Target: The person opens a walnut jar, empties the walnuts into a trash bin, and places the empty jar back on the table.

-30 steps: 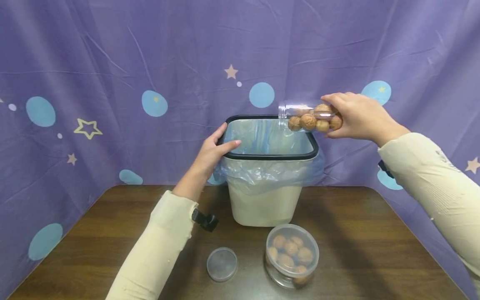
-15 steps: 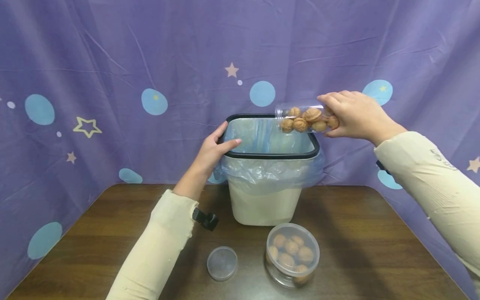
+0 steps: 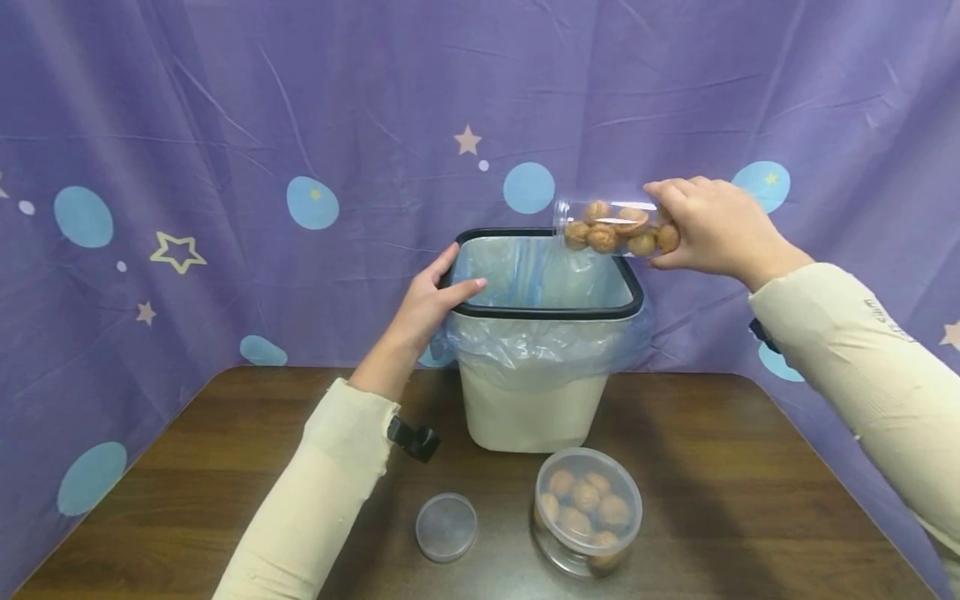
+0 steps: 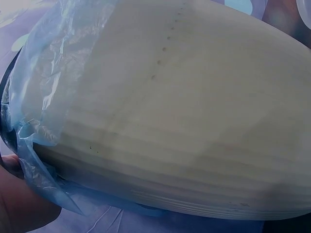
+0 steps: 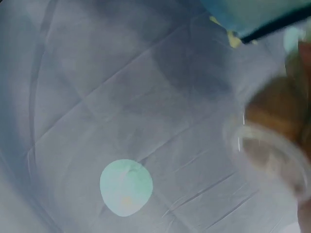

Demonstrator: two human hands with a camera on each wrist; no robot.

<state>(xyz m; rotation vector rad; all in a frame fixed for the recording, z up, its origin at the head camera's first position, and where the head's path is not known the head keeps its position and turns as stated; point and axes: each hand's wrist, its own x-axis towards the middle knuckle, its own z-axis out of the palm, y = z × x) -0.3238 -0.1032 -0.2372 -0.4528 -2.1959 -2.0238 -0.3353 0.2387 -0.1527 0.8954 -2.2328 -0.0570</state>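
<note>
In the head view my right hand grips the base end of a clear plastic jar holding several walnuts. The jar lies nearly level, its uncapped mouth facing left over the right part of a cream trash can. A blue plastic liner is folded over the can's sides under a black rim ring. My left hand holds the can's left rim, thumb on the inner side, fingers along the outside. The left wrist view shows the can's wall close up. Blurred in the right wrist view is the jar's base end.
A second, wider clear jar of walnuts, with its lid on, stands in front of the can. Left of it a small round translucent lid lies on the brown wooden table. A purple patterned curtain hangs behind.
Walnuts in the held jar have shifted left toward its mouth. The jar moved slightly left, then up a little. My left hand stays on the rim.
</note>
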